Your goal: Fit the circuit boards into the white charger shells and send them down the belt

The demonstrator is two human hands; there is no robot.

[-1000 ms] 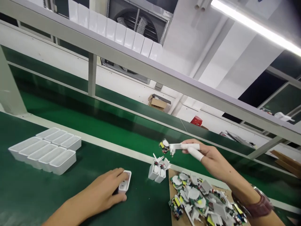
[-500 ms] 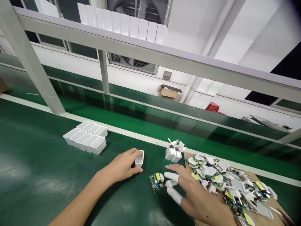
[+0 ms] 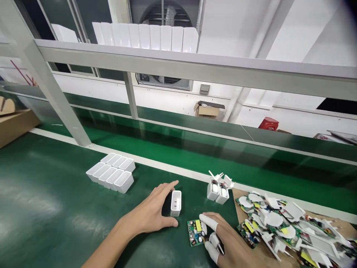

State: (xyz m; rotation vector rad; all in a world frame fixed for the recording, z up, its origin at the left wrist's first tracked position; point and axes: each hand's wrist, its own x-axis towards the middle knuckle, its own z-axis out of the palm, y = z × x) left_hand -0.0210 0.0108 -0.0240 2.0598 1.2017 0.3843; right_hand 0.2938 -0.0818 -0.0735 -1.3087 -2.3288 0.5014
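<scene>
My left hand (image 3: 152, 210) is open beside a small white charger housing (image 3: 176, 204) standing on the green bench. Its thumb and index finger are spread around the housing, without visibly gripping it. The top of the housing is open, showing two dark slots inside. White finger covers are on my right hand (image 3: 223, 238), whose fingertips close on the right side of a circuit board (image 3: 195, 233). The board carries a yellow label, and a white plug piece (image 3: 214, 240) sits between the fingers. Part of this grip is hidden by the hand.
Several empty white housings (image 3: 111, 173) stand in two rows at left. Two filled housings (image 3: 218, 191) stand behind my right hand. Cardboard (image 3: 240, 201) at right bears a heap of boards and plug parts (image 3: 281, 227). A metal frame rail (image 3: 178, 61) crosses above the bench.
My left hand has let go of the white housing and spread its fingers. My right fingers have closed in on the circuit board. The view has shifted, moving the scene down and right.
</scene>
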